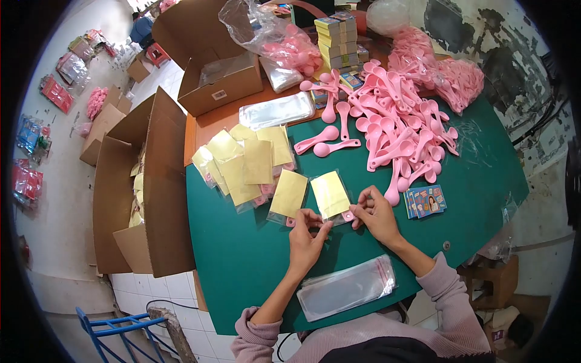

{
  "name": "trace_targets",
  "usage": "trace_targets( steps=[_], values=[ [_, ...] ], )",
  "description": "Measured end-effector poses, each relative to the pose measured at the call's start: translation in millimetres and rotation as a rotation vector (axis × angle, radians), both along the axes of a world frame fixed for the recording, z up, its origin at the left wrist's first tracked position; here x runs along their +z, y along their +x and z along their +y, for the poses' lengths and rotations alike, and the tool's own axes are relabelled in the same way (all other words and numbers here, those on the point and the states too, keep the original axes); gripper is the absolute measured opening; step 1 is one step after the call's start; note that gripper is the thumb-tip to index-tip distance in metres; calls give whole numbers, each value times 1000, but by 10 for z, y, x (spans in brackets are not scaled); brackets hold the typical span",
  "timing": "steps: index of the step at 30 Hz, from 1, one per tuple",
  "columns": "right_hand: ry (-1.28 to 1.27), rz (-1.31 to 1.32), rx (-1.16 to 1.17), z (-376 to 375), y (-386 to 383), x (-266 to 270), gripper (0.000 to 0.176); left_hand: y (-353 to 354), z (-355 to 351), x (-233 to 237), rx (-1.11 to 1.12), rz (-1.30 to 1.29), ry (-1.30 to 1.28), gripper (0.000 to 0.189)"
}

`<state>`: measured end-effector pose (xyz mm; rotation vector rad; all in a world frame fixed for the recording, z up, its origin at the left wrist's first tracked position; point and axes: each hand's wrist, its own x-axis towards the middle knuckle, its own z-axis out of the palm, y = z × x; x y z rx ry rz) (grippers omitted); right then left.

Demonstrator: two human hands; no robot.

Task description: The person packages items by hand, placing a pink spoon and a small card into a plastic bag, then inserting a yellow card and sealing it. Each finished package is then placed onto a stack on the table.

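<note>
Between my hands lies a clear plastic packet [331, 195] with a yellow card inside and a bit of pink handle showing at its lower right corner. My left hand [307, 241] pinches the packet's lower left edge. At the lower right corner, the fingers of my right hand [376, 216] are closed on the same packet. Just left of it rests a similar packet [290, 193], its pink handle end close to my left fingers. Several more yellow-card packets [243, 162] overlap farther left. Small printed cards [426, 201] lie to the right of my right hand.
Pink measuring spoons [399, 115] are heaped at the back right. Clear bags [348, 287] lie near the front edge of the green table [242, 266], others [277, 111] at the back. An open cardboard box [169, 199] holding packets stands left; bundled cards [337, 42] are stacked behind.
</note>
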<state>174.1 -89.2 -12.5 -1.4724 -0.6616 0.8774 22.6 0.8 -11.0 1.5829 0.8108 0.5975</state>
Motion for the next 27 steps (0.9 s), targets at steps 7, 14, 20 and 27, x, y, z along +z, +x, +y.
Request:
trace_targets(
  steps=[7, 14, 20, 27],
  values=[
    [7, -46, 21, -2, -20, 12, 11, -29, 19, -102, -69, -34, -74, 16],
    [-74, -621, 95, -43, 325, 175, 21, -174, 500, 263, 40, -45, 338, 43],
    [-177, -1647, -20, 122, 882, 112, 22, -242, 484, 509, 61, 333, 1026, 35],
    [-37, -1655, -24, 137, 767, 247, 16, -117, -318, 208, -789, 233, 514, 31]
  ],
)
